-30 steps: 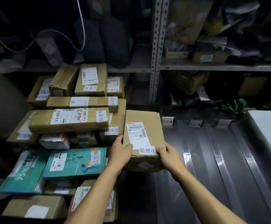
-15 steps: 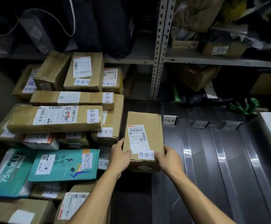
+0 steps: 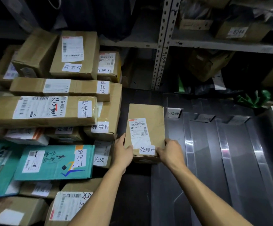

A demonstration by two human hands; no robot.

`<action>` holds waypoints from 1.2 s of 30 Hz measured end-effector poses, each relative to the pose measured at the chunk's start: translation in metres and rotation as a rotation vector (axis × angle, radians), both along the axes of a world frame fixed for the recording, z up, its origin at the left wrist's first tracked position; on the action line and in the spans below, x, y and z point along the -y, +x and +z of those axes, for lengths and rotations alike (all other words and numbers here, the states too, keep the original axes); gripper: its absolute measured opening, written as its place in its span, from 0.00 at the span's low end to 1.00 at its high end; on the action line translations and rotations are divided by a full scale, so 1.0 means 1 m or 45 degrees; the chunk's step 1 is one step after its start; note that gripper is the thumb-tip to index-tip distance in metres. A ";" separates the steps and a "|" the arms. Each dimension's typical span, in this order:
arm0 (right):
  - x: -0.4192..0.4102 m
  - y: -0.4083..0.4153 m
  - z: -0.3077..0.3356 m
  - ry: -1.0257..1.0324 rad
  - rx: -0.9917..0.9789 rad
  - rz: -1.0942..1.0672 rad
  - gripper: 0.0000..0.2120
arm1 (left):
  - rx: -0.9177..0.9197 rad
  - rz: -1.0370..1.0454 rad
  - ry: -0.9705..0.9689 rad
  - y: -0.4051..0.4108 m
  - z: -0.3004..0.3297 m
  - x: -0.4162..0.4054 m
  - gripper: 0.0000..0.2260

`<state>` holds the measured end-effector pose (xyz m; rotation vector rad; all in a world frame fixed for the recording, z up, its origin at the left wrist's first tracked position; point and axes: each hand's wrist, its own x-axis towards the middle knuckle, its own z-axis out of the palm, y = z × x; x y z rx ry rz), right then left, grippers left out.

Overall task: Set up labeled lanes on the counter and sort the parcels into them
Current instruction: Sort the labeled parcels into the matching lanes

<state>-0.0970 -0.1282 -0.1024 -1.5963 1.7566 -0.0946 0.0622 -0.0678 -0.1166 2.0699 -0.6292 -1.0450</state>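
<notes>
Beside the stack, both hands' grip (image 3: pixel 146 151) clasps the parcel (image 3: pixel 146 128).

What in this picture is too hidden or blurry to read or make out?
- Head view: the middle lane tag and the right lane tag are too dim to read.
- The first lane tag is partly covered by the held parcel.
- The bottom-left box is cut off by the frame edge.
- Parcels low in the stack are hidden by those above.

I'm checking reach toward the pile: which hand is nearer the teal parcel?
Left. The left hand grips the brown box on the side facing the teal parcel; the right hand grips its far side.
</notes>
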 end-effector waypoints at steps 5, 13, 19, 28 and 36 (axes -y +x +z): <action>-0.006 0.003 -0.002 -0.108 -0.125 0.094 0.16 | 0.079 -0.029 0.032 -0.001 -0.017 -0.003 0.27; -0.016 0.010 0.002 -0.162 -0.220 0.208 0.15 | 0.104 -0.093 0.116 0.005 -0.023 -0.007 0.27; -0.017 0.010 0.006 -0.151 -0.198 0.226 0.16 | 0.163 -0.188 0.158 0.004 -0.005 -0.010 0.29; -0.029 0.021 0.041 -0.312 -0.003 0.240 0.26 | 0.288 -0.247 -0.062 0.008 0.047 -0.026 0.23; -0.062 0.076 0.087 -0.390 0.223 0.367 0.25 | 0.174 -0.099 -0.251 0.042 0.085 -0.063 0.16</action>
